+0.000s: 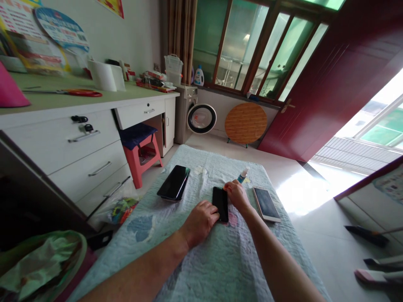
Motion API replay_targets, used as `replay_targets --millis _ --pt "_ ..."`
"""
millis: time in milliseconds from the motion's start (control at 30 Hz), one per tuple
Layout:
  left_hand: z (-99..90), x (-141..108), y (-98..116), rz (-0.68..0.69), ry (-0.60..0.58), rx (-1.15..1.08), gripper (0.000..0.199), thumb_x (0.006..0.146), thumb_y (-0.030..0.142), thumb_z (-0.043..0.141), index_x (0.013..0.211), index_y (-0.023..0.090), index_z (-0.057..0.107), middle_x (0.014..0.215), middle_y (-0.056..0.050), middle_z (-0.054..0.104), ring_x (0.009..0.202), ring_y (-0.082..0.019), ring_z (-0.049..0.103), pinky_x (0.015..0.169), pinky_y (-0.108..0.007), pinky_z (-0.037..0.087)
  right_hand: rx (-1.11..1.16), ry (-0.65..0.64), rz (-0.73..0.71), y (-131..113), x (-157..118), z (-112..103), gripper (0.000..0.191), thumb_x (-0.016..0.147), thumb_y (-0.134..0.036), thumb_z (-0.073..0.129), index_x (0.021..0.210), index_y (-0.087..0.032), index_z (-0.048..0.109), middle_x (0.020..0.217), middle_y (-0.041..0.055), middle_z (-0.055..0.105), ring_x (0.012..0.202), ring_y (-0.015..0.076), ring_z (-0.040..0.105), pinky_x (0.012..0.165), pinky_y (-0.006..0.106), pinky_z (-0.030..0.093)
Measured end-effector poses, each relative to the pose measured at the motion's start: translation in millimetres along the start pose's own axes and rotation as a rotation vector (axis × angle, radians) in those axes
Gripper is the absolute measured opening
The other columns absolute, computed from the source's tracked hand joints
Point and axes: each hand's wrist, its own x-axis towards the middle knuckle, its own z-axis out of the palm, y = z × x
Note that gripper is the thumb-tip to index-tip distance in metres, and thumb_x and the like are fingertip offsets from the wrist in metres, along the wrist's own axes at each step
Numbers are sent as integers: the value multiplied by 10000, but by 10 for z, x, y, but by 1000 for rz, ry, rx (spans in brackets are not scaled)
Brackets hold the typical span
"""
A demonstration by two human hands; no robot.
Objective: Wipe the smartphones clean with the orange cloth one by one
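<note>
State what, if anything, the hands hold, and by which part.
The middle phone lies on the cloth, the left hand at its lower left edge and the right hand at its upper right corner; whether either grips it cannot be told.

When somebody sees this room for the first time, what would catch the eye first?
Probably the large dark red door at the upper right, open to bright daylight. Next, perhaps the round brown wooden panel, upright in the background. Below centre, a black rectangular phone lies on pale blue quilted cloth, with the left grip and right grip at its edges.
</note>
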Motion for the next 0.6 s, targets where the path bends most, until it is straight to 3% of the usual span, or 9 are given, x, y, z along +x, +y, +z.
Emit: replay_targets --millis 133,233,433,600 --pt "-14 12 151 44 -37 120 184 958 170 479 860 157 635 866 -66 645 847 -224 594 816 -363 470 -10 -9 -63 -85 -34 -7 195 845 -99 525 859 -171 706 878 56 573 833 156 548 827 255 399" --pt "20 -13 303 10 -48 179 206 943 119 446 1051 149 619 923 -106 654 859 -251 603 769 -388 481 12 -72 -183 -182 -97 -43 202 851 -99 525 845 -185 707 890 47 586 838 147 554 819 243 405" --pt "169 -99 514 -72 -103 285 351 896 110 481 1237 71 555 1257 -246 590 1120 -347 578 910 -483 453 41 -167 -231 -260 60 -25 253 870 -88 500 848 -191 730 910 44 587 857 141 552 843 247 410" --pt "236 -133 536 -50 -103 161 414 891 123 508 1302 74 509 1344 -224 545 1170 -321 552 979 -467 426 26 -178 -237 -295 286 152 255 887 -95 489 883 -167 734 933 58 561 877 144 527 842 247 394"
